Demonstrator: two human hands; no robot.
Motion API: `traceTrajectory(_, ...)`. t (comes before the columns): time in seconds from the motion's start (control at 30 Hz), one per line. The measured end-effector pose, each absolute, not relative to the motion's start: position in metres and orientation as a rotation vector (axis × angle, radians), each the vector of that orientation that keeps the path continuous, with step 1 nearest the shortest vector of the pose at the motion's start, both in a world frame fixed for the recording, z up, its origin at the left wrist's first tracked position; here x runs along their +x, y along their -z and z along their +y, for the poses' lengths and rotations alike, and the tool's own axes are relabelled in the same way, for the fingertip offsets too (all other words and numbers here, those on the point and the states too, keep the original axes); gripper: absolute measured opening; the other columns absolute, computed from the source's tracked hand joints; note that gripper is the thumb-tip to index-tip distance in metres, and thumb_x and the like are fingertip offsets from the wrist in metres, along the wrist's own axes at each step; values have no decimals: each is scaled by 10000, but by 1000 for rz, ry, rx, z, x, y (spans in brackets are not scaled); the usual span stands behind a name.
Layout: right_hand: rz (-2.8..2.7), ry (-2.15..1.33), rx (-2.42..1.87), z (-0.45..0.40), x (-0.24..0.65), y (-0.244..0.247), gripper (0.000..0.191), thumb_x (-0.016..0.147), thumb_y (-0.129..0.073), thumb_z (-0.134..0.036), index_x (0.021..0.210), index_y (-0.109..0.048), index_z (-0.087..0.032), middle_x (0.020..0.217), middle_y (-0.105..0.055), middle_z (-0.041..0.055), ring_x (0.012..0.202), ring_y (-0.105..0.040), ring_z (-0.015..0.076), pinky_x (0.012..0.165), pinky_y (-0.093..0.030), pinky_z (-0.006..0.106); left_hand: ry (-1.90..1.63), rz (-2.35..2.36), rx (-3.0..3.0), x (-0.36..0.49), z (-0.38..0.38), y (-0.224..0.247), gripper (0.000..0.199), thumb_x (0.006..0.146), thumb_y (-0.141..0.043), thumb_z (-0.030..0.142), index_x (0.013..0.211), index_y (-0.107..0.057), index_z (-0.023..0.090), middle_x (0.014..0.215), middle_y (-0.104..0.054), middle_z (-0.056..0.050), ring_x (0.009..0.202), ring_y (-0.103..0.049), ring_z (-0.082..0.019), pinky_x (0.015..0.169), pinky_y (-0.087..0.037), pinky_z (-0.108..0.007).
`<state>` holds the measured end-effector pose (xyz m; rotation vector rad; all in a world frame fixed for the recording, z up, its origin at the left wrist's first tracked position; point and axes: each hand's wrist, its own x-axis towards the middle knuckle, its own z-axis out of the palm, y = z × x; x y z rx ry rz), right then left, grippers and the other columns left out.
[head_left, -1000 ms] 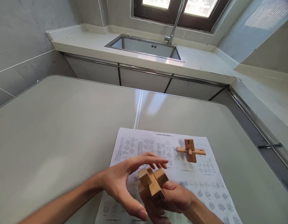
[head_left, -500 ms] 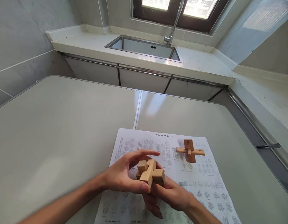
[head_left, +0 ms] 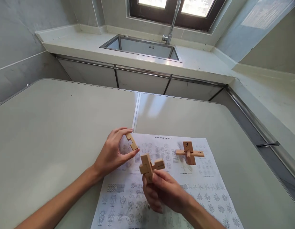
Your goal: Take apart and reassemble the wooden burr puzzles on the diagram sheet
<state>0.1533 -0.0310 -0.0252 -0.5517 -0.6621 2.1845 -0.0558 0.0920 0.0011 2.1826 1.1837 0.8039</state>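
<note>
My left hand [head_left: 115, 151] pinches a notched wooden piece [head_left: 132, 142] between thumb and fingertips, over the upper left of a printed sheet [head_left: 166, 144]. To its right and nearer to me, my right hand [head_left: 164, 189] grips a cluster of joined wooden blocks [head_left: 147, 167], thumb on its lower end. The piece and the cluster are apart. A reddish-brown wooden cross-shaped assembly [head_left: 188, 153], with dark marks on it, rests on the sheet's upper right part.
The sheet, covered with small diagrams, lies on a pale table [head_left: 73, 127] with a seam down its middle. Beyond the table's far edge are a counter [head_left: 197, 63], a metal sink [head_left: 142, 47] and a faucet [head_left: 170, 35] below a window.
The notched piece has come away from the wooden cluster. My left hand has moved up and left with it, while my right hand keeps the rest. The camera view has shifted slightly.
</note>
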Motion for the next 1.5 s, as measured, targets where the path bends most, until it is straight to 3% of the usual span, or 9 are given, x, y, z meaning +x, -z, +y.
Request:
traceTrajectory(0.1,-492,-2170,-600,-27,157,21,461,932,-711,-649,954,-579,-207,656,-412,-88,452,-321,59,395,-331,178,-787,1195,2375,-57,95,8,539,868,-798,450,1321,-623,219,1474,-599,-137,1470,-425,-377,1205,-390,-609)
traceTrajectory(0.23,-401,-2129,-597,-23,161,16,422,942,-712,-610,946,-603,-203,645,-378,-92,456,-252,60,388,-307,168,-755,1221,2368,-56,93,8,602,886,-783,467,1392,-576,214,1509,-547,-160,1474,-401,-391,1192,-386,-635)
traceTrajectory(0.43,-446,-2166,-415,-26,162,20,371,998,-659,-546,929,-627,-183,633,-381,-86,450,-272,62,378,-337,154,-903,814,1971,-51,76,-7,459,1013,-650,413,1438,-549,274,1459,-609,-122,1366,-573,-305,1164,-464,-491)
traceTrajectory(0.57,-542,-2275,-193,-29,162,30,368,1022,-624,-523,953,-624,-161,613,-391,-84,428,-317,66,371,-377,167,-638,396,1605,-48,63,-9,944,828,-831,602,1610,-387,313,1508,-603,-144,1386,-587,-349,1190,-451,-529)
traceTrajectory(0.67,-569,-2366,-88,-29,162,35,362,1027,-615,-502,937,-610,-151,600,-398,-82,419,-352,70,366,-408,173,-470,300,1469,-44,56,-7,1141,629,-984,550,1601,-428,331,1503,-621,-133,1402,-576,-382,1205,-429,-549)
traceTrajectory(0.8,-579,-2446,77,-28,161,41,338,1026,-596,-474,950,-596,-145,596,-414,-76,409,-389,79,338,-415,179,-430,230,1360,-39,53,-4,1017,614,-1018,431,1514,-552,342,1406,-693,-100,1340,-628,-366,1185,-448,-527)
traceTrajectory(0.97,-573,-2463,178,-27,160,45,356,1054,-515,-460,946,-592,-130,581,-410,-73,393,-379,77,321,-387,176,-442,258,1326,-37,52,-1,1020,618,-1020,382,1515,-535,353,1316,-707,-84,1219,-682,-322,1087,-533,-458)
traceTrajectory(1.13,-587,-2450,18,-28,160,40,343,1015,-599,-451,902,-604,-126,565,-412,-80,385,-376,69,334,-395,183,-459,382,1341,-37,52,2,813,570,-1023,409,1285,-660,273,1185,-701,-63,1128,-667,-291,1034,-544,-440)
traceTrajectory(1.5,-824,-2078,-425,-32,162,30,339,997,-697,-462,860,-561,-184,573,-433,-97,390,-383,45,385,-342,163,-497,545,1526,-41,58,-9,621,631,-943,382,1148,-627,247,1081,-657,-38,984,-638,-233,822,-558,-340)
